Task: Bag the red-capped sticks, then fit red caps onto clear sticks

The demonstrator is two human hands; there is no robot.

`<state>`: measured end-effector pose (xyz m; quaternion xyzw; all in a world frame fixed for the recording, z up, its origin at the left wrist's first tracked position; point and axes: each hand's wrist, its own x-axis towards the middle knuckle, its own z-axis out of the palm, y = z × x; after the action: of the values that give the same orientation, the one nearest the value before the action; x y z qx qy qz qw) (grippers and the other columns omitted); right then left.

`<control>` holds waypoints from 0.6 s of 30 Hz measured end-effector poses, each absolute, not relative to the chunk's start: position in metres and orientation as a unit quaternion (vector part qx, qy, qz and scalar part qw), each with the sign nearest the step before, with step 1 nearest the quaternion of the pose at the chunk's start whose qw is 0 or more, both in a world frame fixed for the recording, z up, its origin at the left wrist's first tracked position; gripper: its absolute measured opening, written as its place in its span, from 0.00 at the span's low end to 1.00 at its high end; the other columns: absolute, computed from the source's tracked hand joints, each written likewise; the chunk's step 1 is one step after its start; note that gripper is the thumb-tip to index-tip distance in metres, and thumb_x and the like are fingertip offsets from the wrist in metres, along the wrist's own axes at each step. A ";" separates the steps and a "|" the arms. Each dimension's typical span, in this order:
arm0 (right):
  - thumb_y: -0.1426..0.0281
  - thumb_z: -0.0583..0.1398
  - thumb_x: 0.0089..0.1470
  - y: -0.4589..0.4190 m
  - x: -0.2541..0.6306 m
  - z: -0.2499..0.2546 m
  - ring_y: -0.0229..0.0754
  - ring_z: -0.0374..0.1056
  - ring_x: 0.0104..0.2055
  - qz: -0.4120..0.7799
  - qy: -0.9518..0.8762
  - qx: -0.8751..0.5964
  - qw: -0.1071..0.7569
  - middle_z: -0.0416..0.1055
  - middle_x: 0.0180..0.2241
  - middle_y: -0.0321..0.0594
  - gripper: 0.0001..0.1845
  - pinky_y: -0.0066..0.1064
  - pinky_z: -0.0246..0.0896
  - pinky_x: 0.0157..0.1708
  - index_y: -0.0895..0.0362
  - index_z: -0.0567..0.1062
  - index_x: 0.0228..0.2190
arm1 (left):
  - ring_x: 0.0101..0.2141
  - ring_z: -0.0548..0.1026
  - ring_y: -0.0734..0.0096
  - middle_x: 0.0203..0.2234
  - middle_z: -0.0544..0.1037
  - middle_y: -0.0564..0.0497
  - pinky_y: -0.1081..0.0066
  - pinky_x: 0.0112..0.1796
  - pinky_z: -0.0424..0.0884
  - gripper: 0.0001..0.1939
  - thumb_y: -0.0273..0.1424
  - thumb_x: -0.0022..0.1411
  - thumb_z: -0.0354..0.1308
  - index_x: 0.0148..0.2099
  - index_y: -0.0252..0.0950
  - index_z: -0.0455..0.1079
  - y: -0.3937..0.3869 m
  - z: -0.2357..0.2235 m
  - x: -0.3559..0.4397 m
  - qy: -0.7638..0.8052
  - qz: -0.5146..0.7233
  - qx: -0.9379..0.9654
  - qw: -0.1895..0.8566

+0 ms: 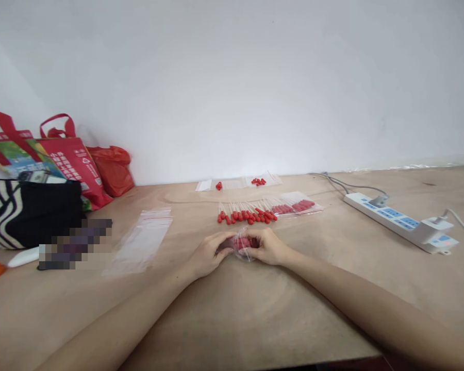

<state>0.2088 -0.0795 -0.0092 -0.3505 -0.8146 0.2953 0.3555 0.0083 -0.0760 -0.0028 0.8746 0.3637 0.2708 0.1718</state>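
Observation:
Both of my hands meet at the middle of the table around a small clear plastic bag [247, 252] with red pieces inside. My left hand [212, 253] pinches the bag's left side between thumb and fingers. On the other side my right hand [269, 247] grips it with curled fingers. Just beyond lies a row of thin pale sticks with red tips [247, 215], tips toward me. To their right, a clear bag [294, 205] holds more red-tipped sticks. My fingers partly hide the bag's contents.
Flat clear zip bags [141, 242] lie left of my hands. Further back are more bagged red-tipped sticks [235, 183]. A white power strip [398, 220] with plugs and cables stands at right. Shopping bags [71, 165] and a black striped bag [42, 214] crowd the left.

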 end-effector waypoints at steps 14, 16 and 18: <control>0.67 0.66 0.34 -0.064 0.240 -0.014 0.33 0.67 0.24 0.586 -0.565 -0.382 0.437 0.72 0.24 0.34 0.18 0.28 0.64 0.29 0.58 0.72 0.31 | 0.42 0.71 0.68 0.43 0.73 0.50 0.69 0.43 0.66 0.17 0.31 0.57 0.52 0.49 0.37 0.63 -0.067 -0.006 -0.008 0.389 0.260 0.869 0.163; 0.68 0.66 0.33 -0.059 0.251 -0.007 0.32 0.66 0.24 0.578 -0.572 -0.378 0.443 0.72 0.24 0.35 0.15 0.26 0.64 0.28 0.59 0.73 0.28 | 0.42 0.71 0.68 0.42 0.73 0.50 0.68 0.43 0.66 0.16 0.31 0.57 0.52 0.49 0.37 0.63 -0.067 -0.007 -0.008 0.391 0.256 0.869 0.163; 0.69 0.66 0.33 -0.052 0.269 0.001 0.31 0.66 0.24 0.566 -0.557 -0.388 0.468 0.72 0.23 0.34 0.14 0.25 0.63 0.26 0.58 0.73 0.27 | 0.42 0.71 0.67 0.43 0.72 0.49 0.68 0.43 0.66 0.17 0.30 0.56 0.52 0.49 0.37 0.63 -0.066 -0.008 -0.009 0.395 0.254 0.868 0.159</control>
<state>0.2691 -0.0525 0.0006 -0.3879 -0.5566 0.5661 0.4682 -0.0089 -0.0661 -0.0076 0.8684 0.3951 0.2538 0.1592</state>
